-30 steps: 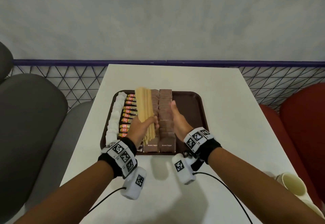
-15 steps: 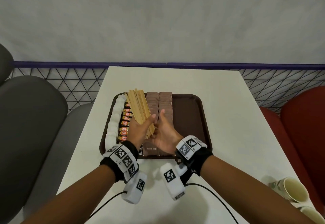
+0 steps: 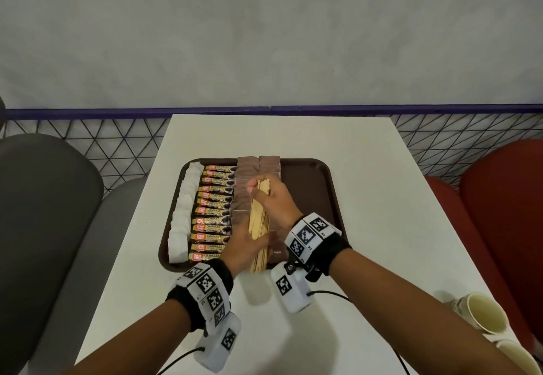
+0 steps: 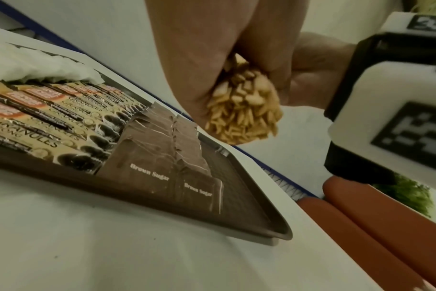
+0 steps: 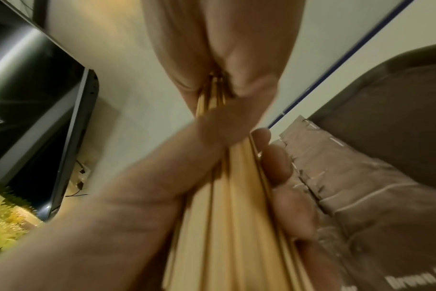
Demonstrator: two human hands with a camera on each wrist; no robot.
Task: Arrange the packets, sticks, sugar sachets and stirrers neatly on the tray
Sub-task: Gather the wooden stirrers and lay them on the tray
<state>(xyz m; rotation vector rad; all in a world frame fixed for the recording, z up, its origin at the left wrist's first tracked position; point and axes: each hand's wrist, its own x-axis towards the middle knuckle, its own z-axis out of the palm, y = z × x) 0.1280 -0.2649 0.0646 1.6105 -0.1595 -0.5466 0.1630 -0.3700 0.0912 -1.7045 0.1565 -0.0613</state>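
Observation:
A brown tray (image 3: 329, 198) holds a column of white sachets (image 3: 183, 216), a column of coffee sticks (image 3: 213, 213) and two columns of brown sugar sachets (image 3: 269, 164). Both hands hold a bundle of wooden stirrers (image 3: 258, 227) lengthwise above the sugar sachets. My left hand (image 3: 246, 243) grips its near part, and my right hand (image 3: 266, 195) grips its far end. In the left wrist view the stirrer ends (image 4: 242, 112) stick out of my fist, above the sugar sachets (image 4: 149, 171). In the right wrist view the stirrers (image 5: 236, 226) fill the middle.
The tray's right third (image 3: 308, 189) is bare. Paper cups (image 3: 484, 314) lie at the table's near right corner. Grey chairs (image 3: 44, 213) stand to the left, red ones (image 3: 505, 213) to the right. A mesh railing (image 3: 117, 142) runs behind the table.
The stirrer bundle swung from leaning left over the coffee sticks to lying lengthwise over the sugar sachets. My right hand moved onto its far end and took hold.

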